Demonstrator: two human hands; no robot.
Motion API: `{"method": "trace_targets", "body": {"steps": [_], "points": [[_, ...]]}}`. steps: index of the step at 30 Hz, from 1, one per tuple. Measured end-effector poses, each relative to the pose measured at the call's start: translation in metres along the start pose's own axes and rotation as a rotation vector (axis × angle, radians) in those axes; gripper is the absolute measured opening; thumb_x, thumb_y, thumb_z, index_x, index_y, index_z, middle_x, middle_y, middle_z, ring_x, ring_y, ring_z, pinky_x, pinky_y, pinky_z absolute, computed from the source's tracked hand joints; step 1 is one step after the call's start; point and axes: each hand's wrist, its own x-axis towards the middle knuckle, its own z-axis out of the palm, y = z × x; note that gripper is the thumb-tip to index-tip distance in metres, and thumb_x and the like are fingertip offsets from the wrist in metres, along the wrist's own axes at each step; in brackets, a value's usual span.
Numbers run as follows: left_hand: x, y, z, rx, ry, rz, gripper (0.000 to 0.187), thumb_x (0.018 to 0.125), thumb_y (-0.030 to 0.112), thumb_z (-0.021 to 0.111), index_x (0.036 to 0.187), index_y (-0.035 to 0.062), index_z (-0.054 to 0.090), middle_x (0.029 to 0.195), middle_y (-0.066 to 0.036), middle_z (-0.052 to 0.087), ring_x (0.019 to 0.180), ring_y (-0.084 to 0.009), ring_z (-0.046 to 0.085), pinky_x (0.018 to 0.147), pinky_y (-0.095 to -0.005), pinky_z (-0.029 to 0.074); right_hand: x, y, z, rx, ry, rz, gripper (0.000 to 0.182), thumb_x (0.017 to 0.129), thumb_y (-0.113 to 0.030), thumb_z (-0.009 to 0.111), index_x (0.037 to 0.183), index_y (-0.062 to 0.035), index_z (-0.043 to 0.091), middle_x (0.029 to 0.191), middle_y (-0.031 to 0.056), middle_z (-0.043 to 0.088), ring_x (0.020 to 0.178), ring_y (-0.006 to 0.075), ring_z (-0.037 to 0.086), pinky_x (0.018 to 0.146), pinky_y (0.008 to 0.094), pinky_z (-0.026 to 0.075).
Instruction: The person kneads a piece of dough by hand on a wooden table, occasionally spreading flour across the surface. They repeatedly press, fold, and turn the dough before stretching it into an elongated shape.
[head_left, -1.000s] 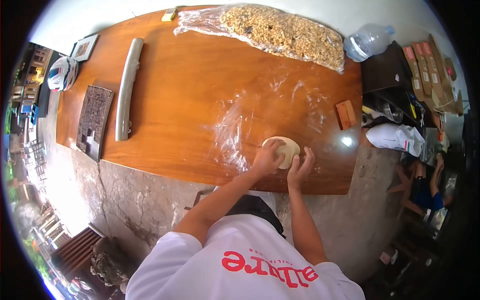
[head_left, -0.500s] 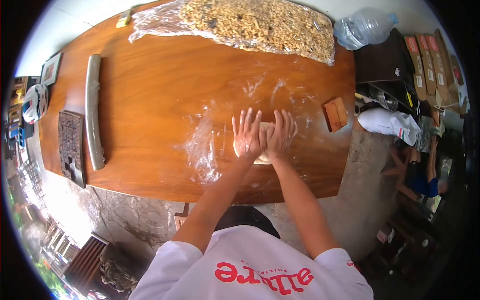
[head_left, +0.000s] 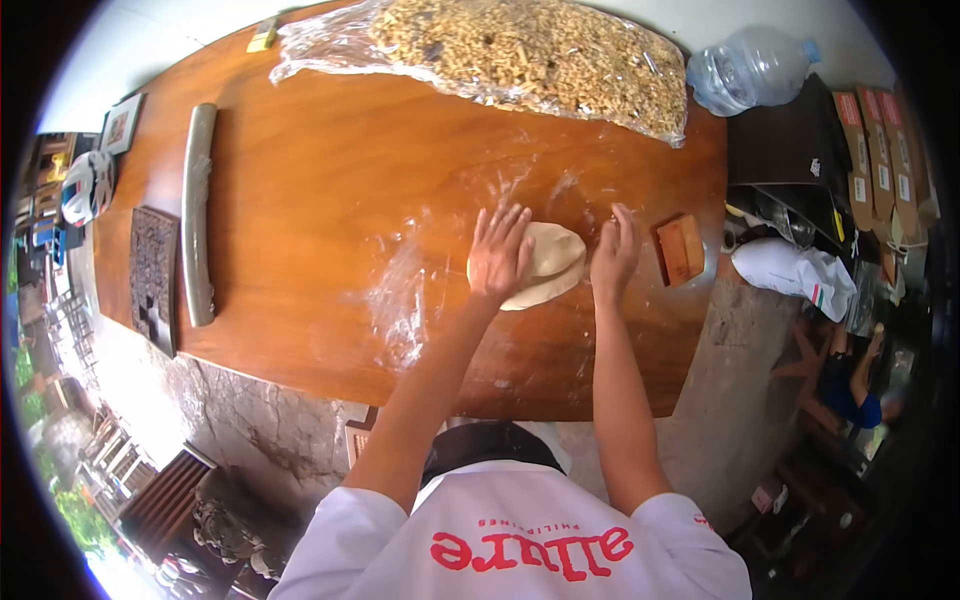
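Left hand (head_left: 497, 255) flat, fingers spread, pressed on the left part of a pale round of dough (head_left: 545, 265); the dough's left edge hidden under the palm. Right hand (head_left: 614, 248) open too, fingers loosely together, resting on the wood just right of the dough; touching its edge or not, hard to tell. Dough between the two hands, near the front edge of a long polished wooden table (head_left: 330, 190). Thin smears of flour or clear film (head_left: 400, 300) on the wood around and left of the dough, which of the two unclear. Small wooden block (head_left: 679, 248) just right of the right hand. Farther back, a large clear bag of tan crumbly pieces (head_left: 520, 50), contents too small to identify. Far left, a long grey roller (head_left: 197, 215) and a dark carved board (head_left: 153, 278). Clear water jug (head_left: 750, 68) beyond the table's right end, white sack (head_left: 795, 275) and cardboard boxes (head_left: 880, 150) alongside. Stone floor (head_left: 260, 430) below; edges of the view bent and dark.
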Motion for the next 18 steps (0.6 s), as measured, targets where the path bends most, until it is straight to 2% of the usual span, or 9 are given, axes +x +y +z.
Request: {"method": "trace_targets", "body": {"steps": [1, 3, 4, 6, 8, 9, 14, 16, 18], "points": [[-0.016, 0.005, -0.008, -0.064, -0.021, -0.018, 0.044, 0.104, 0.028, 0.048, 0.14, 0.0042, 0.056, 0.143, -0.023, 0.053, 0.139, -0.0428, 0.043, 0.12, -0.0546, 0.024, -0.024, 0.01, 0.001, 0.011, -0.007, -0.006, 0.028, 0.1, -0.019, 0.055, 0.121, -0.0024, 0.065, 0.139, 0.0189, 0.057, 0.131, 0.0379, 0.05, 0.112, 0.0495, 0.036], [-0.043, 0.013, -0.018, -0.12, -0.025, -0.038, 0.044, 0.104, 0.028, 0.049, 0.14, 0.0039, 0.056, 0.14, -0.023, 0.055, 0.135, -0.0429, 0.046, 0.118, -0.0538, 0.028, -0.074, 0.035, 0.015, -0.375, -0.144, -0.282, 0.036, 0.101, -0.018, 0.056, 0.132, 0.0011, 0.055, 0.139, 0.0191, 0.056, 0.128, 0.0349, 0.053, 0.109, 0.045, 0.04], [-0.054, 0.016, -0.02, -0.26, 0.005, -0.134, 0.045, 0.102, 0.028, 0.052, 0.139, 0.0035, 0.056, 0.139, -0.022, 0.054, 0.131, -0.0408, 0.048, 0.114, -0.0516, 0.032, -0.089, 0.02, 0.016, -0.365, -0.146, -0.3, 0.036, 0.101, -0.018, 0.056, 0.132, 0.0011, 0.055, 0.139, 0.0191, 0.056, 0.128, 0.0349, 0.053, 0.109, 0.045, 0.04], [-0.065, 0.024, -0.028, -0.393, 0.057, -0.227, 0.047, 0.099, 0.028, 0.056, 0.139, 0.0032, 0.055, 0.138, -0.02, 0.054, 0.127, -0.0387, 0.05, 0.111, -0.0493, 0.036, -0.119, -0.033, 0.025, 0.501, -0.163, 0.443, 0.039, 0.103, -0.021, 0.055, 0.133, 0.0024, 0.05, 0.135, 0.0178, 0.055, 0.125, 0.0296, 0.053, 0.106, 0.0426, 0.041], [-0.076, 0.032, -0.039, -0.526, 0.081, -0.432, 0.045, 0.1, 0.025, 0.056, 0.138, 0.0008, 0.054, 0.13, -0.02, 0.056, 0.12, -0.0382, 0.052, 0.106, -0.0476, 0.038, -0.14, -0.075, 0.014, 0.499, -0.154, 0.405, 0.037, 0.101, -0.019, 0.059, 0.13, 0.0012, 0.05, 0.128, 0.0156, 0.057, 0.12, 0.0261, 0.054, 0.103, 0.0411, 0.043], [-0.084, 0.033, -0.046, -0.556, 0.154, -0.389, 0.039, 0.102, 0.015, 0.053, 0.136, -0.0041, 0.054, 0.128, -0.022, 0.054, 0.118, -0.0334, 0.054, 0.104, -0.0416, 0.042, -0.152, -0.088, 0.01, 0.423, -0.174, 0.274, 0.036, 0.099, -0.018, 0.061, 0.128, 0.0012, 0.052, 0.126, 0.0159, 0.057, 0.118, 0.0266, 0.055, 0.102, 0.0417, 0.044], [-0.159, 0.059, -0.145, -0.664, 0.269, -0.341, 0.037, 0.103, 0.012, 0.05, 0.137, -0.0035, 0.053, 0.13, -0.023, 0.053, 0.12, -0.0348, 0.054, 0.106, -0.0419, 0.041, -0.224, -0.166, -0.031, 0.239, -0.201, -0.079, 0.03, 0.094, -0.014, 0.066, 0.118, 0.002, 0.058, 0.118, 0.0191, 0.062, 0.11, 0.0326, 0.061, 0.096, 0.0434, 0.047], [-0.188, 0.054, -0.169, -0.629, 0.291, -0.329, 0.038, 0.103, 0.01, 0.049, 0.138, -0.0034, 0.052, 0.13, -0.023, 0.053, 0.12, -0.0354, 0.054, 0.106, -0.042, 0.041, -0.252, -0.173, -0.032, 0.251, -0.205, -0.099, 0.03, 0.094, -0.014, 0.066, 0.118, 0.0017, 0.059, 0.118, 0.0194, 0.063, 0.11, 0.0341, 0.061, 0.096, 0.0442, 0.048], [-0.213, 0.039, -0.184, -0.604, 0.154, -0.335, 0.04, 0.103, 0.013, 0.049, 0.14, -0.0032, 0.051, 0.131, -0.024, 0.052, 0.121, -0.037, 0.052, 0.107, -0.0423, 0.04, -0.274, -0.171, -0.023, 0.276, -0.203, -0.111, 0.03, 0.093, -0.013, 0.067, 0.118, 0.0014, 0.059, 0.118, 0.0197, 0.063, 0.109, 0.0355, 0.061, 0.095, 0.0451, 0.048]]}}
